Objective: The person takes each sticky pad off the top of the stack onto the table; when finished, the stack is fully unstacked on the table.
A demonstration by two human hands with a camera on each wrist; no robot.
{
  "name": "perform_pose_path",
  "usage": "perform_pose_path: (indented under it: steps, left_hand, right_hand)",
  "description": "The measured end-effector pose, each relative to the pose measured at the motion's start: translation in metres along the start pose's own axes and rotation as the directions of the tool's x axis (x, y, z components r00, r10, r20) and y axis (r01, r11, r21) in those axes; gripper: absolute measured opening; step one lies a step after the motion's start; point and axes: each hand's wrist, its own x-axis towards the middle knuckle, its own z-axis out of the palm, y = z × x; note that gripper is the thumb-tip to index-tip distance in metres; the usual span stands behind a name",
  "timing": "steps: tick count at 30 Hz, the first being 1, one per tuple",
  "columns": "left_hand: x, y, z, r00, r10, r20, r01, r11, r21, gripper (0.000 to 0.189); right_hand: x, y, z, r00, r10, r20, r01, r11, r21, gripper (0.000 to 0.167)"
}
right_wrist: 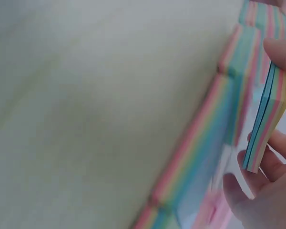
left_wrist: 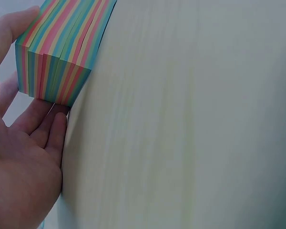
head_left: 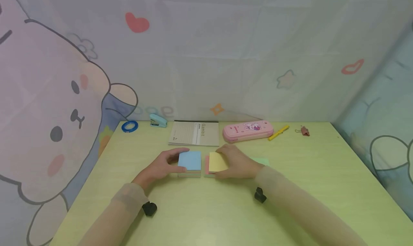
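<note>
My left hand [head_left: 159,165] grips a thick stack of square sticky notes [head_left: 189,160] with a blue top sheet, thumb along its near side and fingers behind. In the left wrist view, the striped edges of this stack [left_wrist: 55,71] show several pads piled together. Just to the right, my right hand [head_left: 240,163] pinches a thin sticky note pad [head_left: 217,161] with a yellow top between thumb and fingers. This pad overlaps a pink-topped pad [head_left: 206,168] beneath it. A green pad [head_left: 261,161] is partly hidden behind the right wrist. Blurred striped pads [right_wrist: 195,148] appear in the right wrist view.
Along the back edge of the table [head_left: 219,213] lie blue tape [head_left: 129,121], a light blue stapler [head_left: 158,120], a notebook [head_left: 193,133], a pink pencil case [head_left: 247,130], a yellow pen [head_left: 279,133] and a reddish binder clip [head_left: 304,131]. A printed cloth [head_left: 206,52] hangs behind.
</note>
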Motion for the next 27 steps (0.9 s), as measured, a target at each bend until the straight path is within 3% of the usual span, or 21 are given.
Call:
perform_pose_path:
  steps: [6, 10, 14, 21, 27]
  left_hand:
    - [-0.001, 0.002, 0.002, 1.000, -0.022, 0.003, 0.022, 0.999, -0.027, 0.074]
    - [0.000, 0.002, 0.001, 1.000, -0.016, 0.008, 0.016, 0.999, -0.034, 0.074]
    - [0.001, 0.001, 0.001, 1.000, -0.015, 0.012, 0.015, 0.999, -0.042, 0.074]
    - [0.001, 0.000, 0.001, 1.000, -0.011, 0.012, 0.012, 0.999, -0.034, 0.074]
    - [0.001, 0.001, 0.001, 1.000, -0.005, 0.011, 0.006, 1.000, -0.030, 0.073]
  right_hand:
    - [-0.028, 0.024, -0.029, 0.997, 0.047, -0.055, -0.045, 0.998, 0.031, 0.086]
    - [-0.057, 0.049, -0.051, 0.995, 0.064, -0.079, -0.062, 0.998, 0.031, 0.085]
    - [-0.088, 0.077, -0.066, 0.987, 0.134, -0.085, -0.132, 0.991, 0.029, 0.085]
    - [-0.130, 0.118, -0.077, 0.974, 0.208, -0.087, -0.210, 0.978, -0.010, 0.084]
    - [-0.149, 0.138, -0.080, 0.972, 0.232, -0.041, -0.232, 0.973, -0.005, 0.083]
